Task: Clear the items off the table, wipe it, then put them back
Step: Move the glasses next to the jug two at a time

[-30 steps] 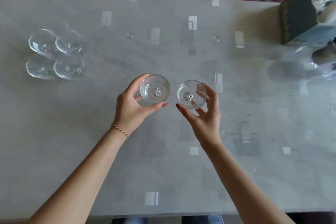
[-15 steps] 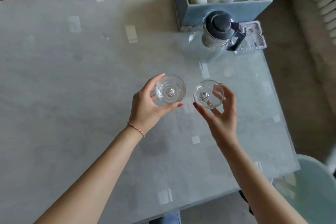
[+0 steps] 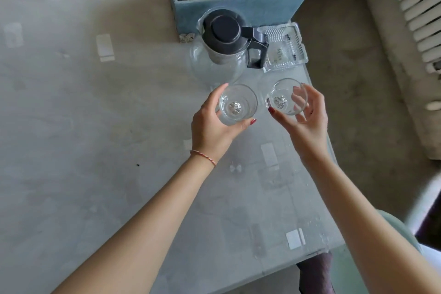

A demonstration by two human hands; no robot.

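Note:
Each of my hands carries a clear drinking glass above the grey table (image 3: 83, 126). My left hand (image 3: 211, 124) grips one glass (image 3: 237, 104) round its side, thumb toward me. My right hand (image 3: 304, 118) holds the other glass (image 3: 285, 99) with fingers curled round its far side. Both glasses look empty and sit side by side, a small gap between them. Just beyond them stands a glass jug with a dark lid and handle (image 3: 226, 40), and beside it a clear glass ashtray (image 3: 282, 49).
A blue fabric organiser box (image 3: 238, 6) with a white bottle and packets stands at the table's far edge. The table's right edge runs close to my right arm. A radiator (image 3: 415, 7) and a pale chair (image 3: 405, 234) are to the right. A striped blanket lies behind the table.
My view has swung to the right; the group of glasses on the left has left the picture. Both hands, each with its glass, have moved nearer the jug and ashtray.

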